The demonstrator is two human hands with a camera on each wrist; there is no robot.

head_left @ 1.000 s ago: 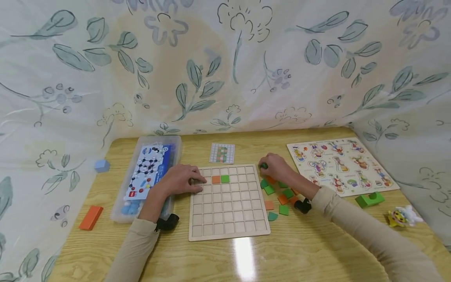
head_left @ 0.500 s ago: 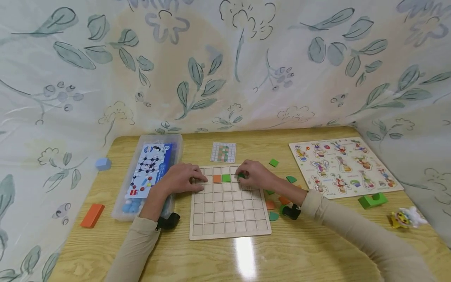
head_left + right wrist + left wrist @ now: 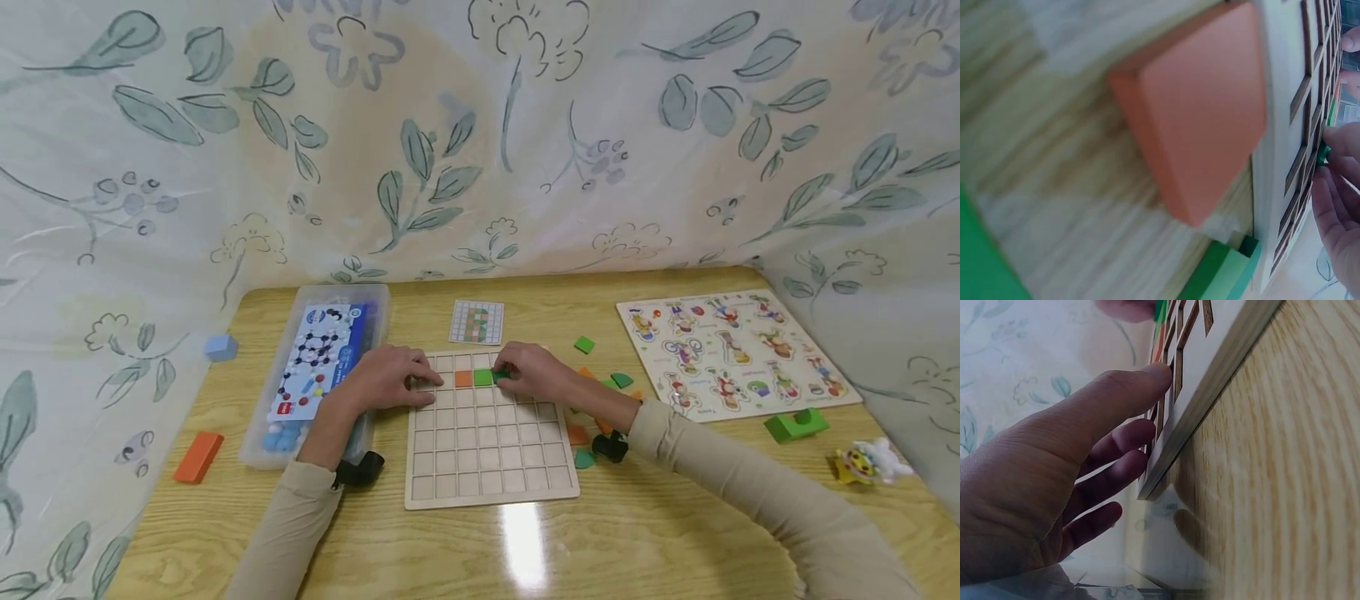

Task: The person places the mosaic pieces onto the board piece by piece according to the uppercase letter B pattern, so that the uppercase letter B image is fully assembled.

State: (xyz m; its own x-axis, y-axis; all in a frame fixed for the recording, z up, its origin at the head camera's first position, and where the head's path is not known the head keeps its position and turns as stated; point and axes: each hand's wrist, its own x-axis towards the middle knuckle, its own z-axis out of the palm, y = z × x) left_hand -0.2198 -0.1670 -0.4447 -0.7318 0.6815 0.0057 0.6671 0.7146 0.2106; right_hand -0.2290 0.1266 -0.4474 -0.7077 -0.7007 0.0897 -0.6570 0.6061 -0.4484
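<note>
My left hand (image 3: 386, 379) rests at the left edge of a wooden grid board (image 3: 491, 460). In the left wrist view its thumb (image 3: 1129, 390) lies on the board's face, with the other fingers loosely bent by the edge. An orange square tile (image 3: 463, 379) and a bright green square tile (image 3: 482, 377) sit side by side in cells of the second row. Just right of them, my right hand (image 3: 536, 372) pinches a darker green tile (image 3: 500, 376) at the neighbouring cell. Its fingers mostly cover that tile; a bit shows in the right wrist view.
Loose green and orange tiles, including a green square (image 3: 584, 344), lie right of the board. A pattern card (image 3: 477, 322) lies behind it. A plastic box (image 3: 318, 367) stands left, a picture puzzle (image 3: 738, 358) right, with a green block (image 3: 797, 426) and small toy (image 3: 862, 462).
My right hand has moved left from the loose tiles to the board with the darker green tile, and a green square now lies apart behind the pile. The left hand has stayed put.
</note>
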